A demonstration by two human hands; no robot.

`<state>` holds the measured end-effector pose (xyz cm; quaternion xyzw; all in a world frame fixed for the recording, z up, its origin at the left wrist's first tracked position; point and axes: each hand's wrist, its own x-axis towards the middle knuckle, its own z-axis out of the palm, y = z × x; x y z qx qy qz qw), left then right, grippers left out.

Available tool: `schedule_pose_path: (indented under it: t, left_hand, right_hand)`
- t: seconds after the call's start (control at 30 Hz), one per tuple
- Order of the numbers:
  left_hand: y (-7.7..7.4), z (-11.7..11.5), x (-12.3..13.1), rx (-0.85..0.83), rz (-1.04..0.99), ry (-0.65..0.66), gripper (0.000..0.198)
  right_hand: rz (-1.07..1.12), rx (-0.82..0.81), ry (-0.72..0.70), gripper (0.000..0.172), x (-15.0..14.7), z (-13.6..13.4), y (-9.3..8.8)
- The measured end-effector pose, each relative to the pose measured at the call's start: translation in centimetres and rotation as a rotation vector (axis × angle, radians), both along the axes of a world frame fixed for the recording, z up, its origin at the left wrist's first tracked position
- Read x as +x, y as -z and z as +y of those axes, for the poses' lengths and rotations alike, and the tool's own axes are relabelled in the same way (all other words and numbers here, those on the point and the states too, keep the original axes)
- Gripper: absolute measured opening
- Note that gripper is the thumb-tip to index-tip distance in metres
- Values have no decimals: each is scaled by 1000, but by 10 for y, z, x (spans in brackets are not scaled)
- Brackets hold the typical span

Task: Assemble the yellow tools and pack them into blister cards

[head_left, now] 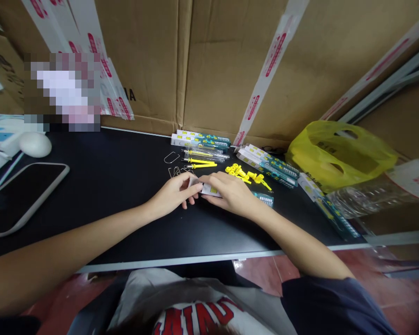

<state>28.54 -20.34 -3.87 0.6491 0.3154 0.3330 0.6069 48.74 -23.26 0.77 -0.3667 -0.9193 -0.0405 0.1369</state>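
Observation:
A slim white and teal box (264, 198) lies under my right hand (232, 190), whose fingers are wrapped round it near its white end. My left hand (181, 188) pinches that same end, where a flap seems to stand up. What is inside the box cannot be seen. Just beyond my hands are bent metal wire clips (174, 171), yellow rods (200, 165) and clear plastic tubes (209, 153). A pile of small yellow plastic parts (239, 172) sits beyond my right hand.
More slim boxes lie at the back (200, 139), at the right (268, 165) and near the right edge (330, 207). A yellow plastic bag (338, 153) and a clear bottle (366, 197) stand right. A tablet-like device (24, 195) lies left. Large cartons (223, 60) wall the back.

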Motion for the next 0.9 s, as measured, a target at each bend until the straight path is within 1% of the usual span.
schedule_pose_path:
  t: [0.13, 0.23, 0.3, 0.37, 0.43, 0.5, 0.6, 0.7, 0.9]
  left_hand:
    - [3, -1, 1, -15, 10, -6, 28]
    - [0, 2, 0, -31, -6, -35, 28]
    - [-4, 5, -2, -38, -17, -74, 29]
    - [-9, 9, -4, -50, -29, -126, 32]
    - [-13, 12, -6, -73, -52, -169, 34]
    - [-15, 14, -7, -104, -87, -189, 37]
    - [-14, 14, -8, -143, -137, -189, 39]
    - [-11, 12, -6, -143, -156, -206, 38]
    - [-8, 4, -1, -55, -218, -274, 33]
  right_hand:
    - [14, -22, 2, 35, 0, 0, 2]
    - [17, -18, 70, 49, 0, -1, 3]
    - [19, -15, 135, 53, 1, 0, 3]
    - [15, -16, 177, 47, 3, 2, 4]
    - [21, -12, 187, 40, 5, 4, 4]
    - [36, -4, 190, 37, 7, 6, 4]
    - [54, 5, 200, 39, 7, 7, 4]
    - [71, 5, 175, 38, 6, 6, 5]
    - [114, 16, 142, 37, 0, 1, 5]
